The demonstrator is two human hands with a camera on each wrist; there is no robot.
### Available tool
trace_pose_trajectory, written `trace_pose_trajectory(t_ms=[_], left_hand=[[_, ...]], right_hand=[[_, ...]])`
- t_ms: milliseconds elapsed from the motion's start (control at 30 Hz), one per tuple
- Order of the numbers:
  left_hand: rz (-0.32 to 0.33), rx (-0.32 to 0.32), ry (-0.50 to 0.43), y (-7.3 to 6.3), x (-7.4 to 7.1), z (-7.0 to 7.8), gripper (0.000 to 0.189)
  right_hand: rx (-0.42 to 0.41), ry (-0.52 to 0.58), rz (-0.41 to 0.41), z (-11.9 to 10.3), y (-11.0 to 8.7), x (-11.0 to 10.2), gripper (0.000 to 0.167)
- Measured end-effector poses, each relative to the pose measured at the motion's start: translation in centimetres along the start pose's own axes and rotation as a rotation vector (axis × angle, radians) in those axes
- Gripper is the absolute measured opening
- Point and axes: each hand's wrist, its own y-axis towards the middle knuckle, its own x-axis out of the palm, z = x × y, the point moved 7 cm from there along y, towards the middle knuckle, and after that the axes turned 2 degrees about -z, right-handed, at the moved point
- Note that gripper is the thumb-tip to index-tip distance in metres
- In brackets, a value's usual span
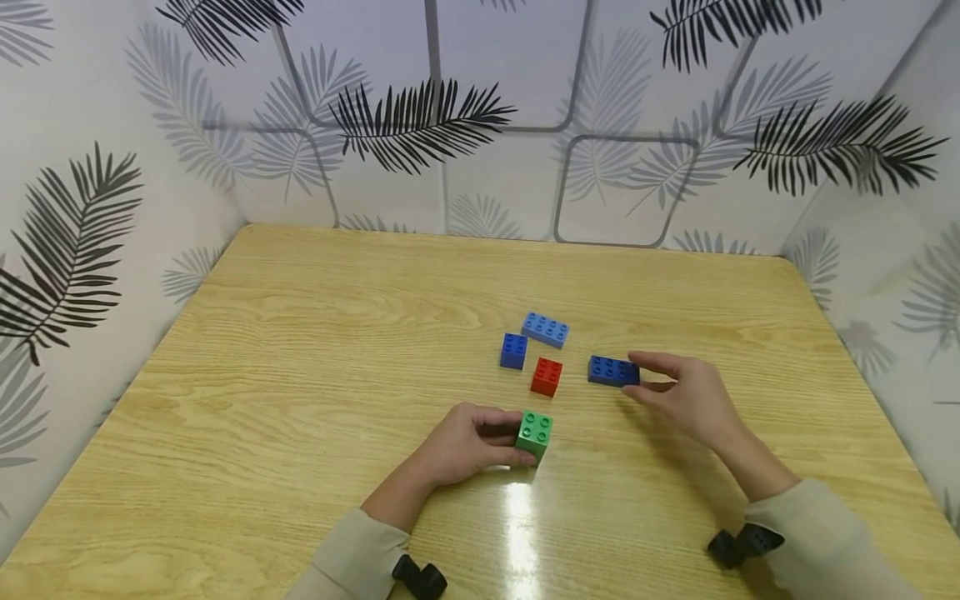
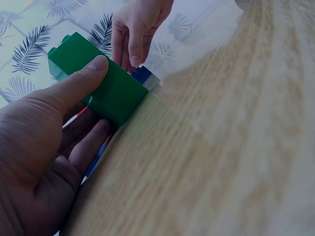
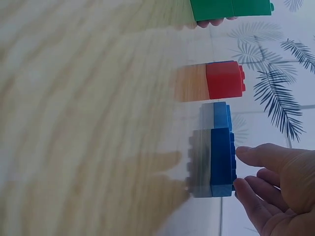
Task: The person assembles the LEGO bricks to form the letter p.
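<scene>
My left hand grips a tall green block between thumb and fingers, low over the table. In the right wrist view a seam crosses this green block, like two stacked bricks. My right hand is at the right end of a dark blue brick with two rows of studs. Thumb and fingers are parted just above that blue brick in the right wrist view; any contact is hard to tell. Between the hands sits a small red brick.
Behind the red brick are a small blue brick and a light blue brick with two rows of studs. All sit on a wood-grain table. Leaf-patterned cloth rises along the table's back and sides.
</scene>
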Motion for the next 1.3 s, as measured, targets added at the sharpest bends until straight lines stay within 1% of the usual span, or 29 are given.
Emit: trace_pose_trajectory(t_ms=[67, 233, 400, 567, 733, 1100, 1300], left_hand=[[0.002, -0.005, 0.001, 0.0, 0.0, -0.1, 0.053], [0.003, 0.012, 0.003, 0.0, 0.0, 0.0, 0.052], [0.002, 0.019, 0.003, 0.0, 0.0, 0.0, 0.052], [-0.003, 0.015, 0.007, 0.0, -0.1, -0.1, 0.052], [0.001, 0.006, 0.01, -0.1, -0.1, -0.1, 0.053], [0.008, -0.012, 0.008, 0.0, -0.1, -0.2, 0.054], [0.008, -0.006, -0.004, 0.0, -0.1, -0.2, 0.053]], right_hand=[[0.008, 0.004, -0.007, 0.2, 0.1, 0.0, 0.049], [0.024, -0.004, -0.027, 0.6, 0.6, -0.1, 0.051], [0.06, -0.022, -0.05, 1.0, 0.9, -0.2, 0.053], [0.094, -0.003, -0.072, 1.6, 1.1, 0.1, 0.054], [0.099, 0.025, -0.077, 2.0, 1.3, 0.3, 0.052], [0.078, -0.06, -0.066, 2.1, 1.8, 0.4, 0.047], [0.099, -0.059, -0.06, 2.2, 1.8, 0.3, 0.046]])
